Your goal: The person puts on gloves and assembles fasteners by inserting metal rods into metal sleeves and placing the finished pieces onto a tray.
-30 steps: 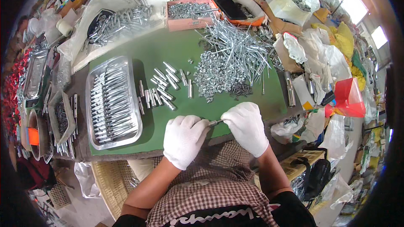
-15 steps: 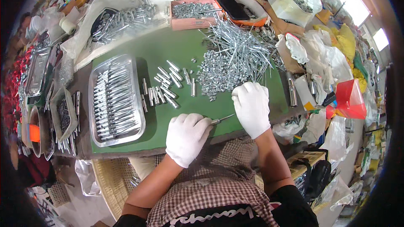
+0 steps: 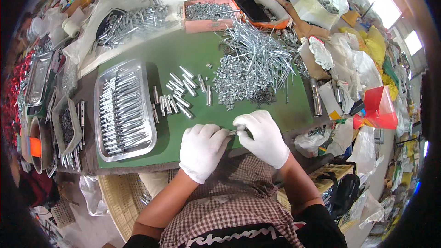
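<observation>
My left hand (image 3: 202, 150), in a white glove, is closed around a slim metal tube (image 3: 233, 133) whose end shows at its fingertips. My right hand (image 3: 265, 138), gloved too, pinches its fingertips together at that tube's end; what lies inside the pinch is hidden. Beyond the hands spreads a pile of small metal nuts (image 3: 232, 85), with a heap of long thin metal rods (image 3: 262, 46) behind it. Several short metal tubes (image 3: 183, 85) lie loose to the left of the nuts.
On the left of the green work surface (image 3: 170, 149), a metal tray (image 3: 153, 142) holds rows of metal tubes. At the back sits a pink box (image 3: 202, 26) of small parts. A larger metal cylinder (image 3: 316, 97) lies at the right edge. A small bin (image 3: 79, 133) stands far left.
My right hand has moved left and nearer from the edge of the nut pile to the left hand's fingertips. The thin rod that stuck out there is now covered. My left hand has barely moved.
</observation>
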Demonstrator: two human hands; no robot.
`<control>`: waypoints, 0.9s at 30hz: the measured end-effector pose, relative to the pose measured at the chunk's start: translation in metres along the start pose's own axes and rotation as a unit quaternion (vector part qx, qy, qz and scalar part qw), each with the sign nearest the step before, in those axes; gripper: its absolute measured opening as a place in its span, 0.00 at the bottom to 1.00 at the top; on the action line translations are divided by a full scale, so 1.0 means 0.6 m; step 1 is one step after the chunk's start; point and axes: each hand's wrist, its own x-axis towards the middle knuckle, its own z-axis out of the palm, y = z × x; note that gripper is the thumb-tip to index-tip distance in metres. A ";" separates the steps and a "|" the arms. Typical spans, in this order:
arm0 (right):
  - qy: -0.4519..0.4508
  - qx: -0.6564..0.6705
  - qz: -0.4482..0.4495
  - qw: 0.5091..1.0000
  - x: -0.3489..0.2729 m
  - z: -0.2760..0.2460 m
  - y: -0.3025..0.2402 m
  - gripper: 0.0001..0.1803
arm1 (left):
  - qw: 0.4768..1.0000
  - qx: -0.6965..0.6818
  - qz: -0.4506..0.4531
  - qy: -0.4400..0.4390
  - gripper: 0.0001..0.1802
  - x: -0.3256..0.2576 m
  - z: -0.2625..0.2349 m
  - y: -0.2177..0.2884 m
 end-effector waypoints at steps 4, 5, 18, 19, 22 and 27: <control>-0.087 -0.079 -0.040 0.992 0.016 -0.005 -0.010 0.07 | 1.000 0.005 0.001 -0.007 0.10 -0.003 -0.002 0.001; -0.101 -0.139 -0.075 0.982 0.020 -0.009 -0.024 0.07 | 1.000 0.006 0.000 -0.008 0.10 -0.002 -0.003 0.001; -0.041 -0.078 -0.005 0.996 0.007 0.006 -0.020 0.11 | 1.000 0.019 -0.002 -0.018 0.10 -0.003 -0.004 0.003; -0.040 -0.078 -0.005 0.996 0.007 0.003 -0.022 0.11 | 1.000 0.017 0.000 -0.020 0.10 -0.003 -0.004 0.002; -0.096 -0.130 -0.084 0.983 0.005 -0.011 -0.023 0.09 | 1.000 0.016 0.002 -0.022 0.10 -0.003 -0.003 0.002; 0.009 -0.118 -0.022 0.993 0.038 -0.047 0.035 0.07 | 0.999 0.018 -0.012 -0.028 0.10 -0.008 -0.008 -0.003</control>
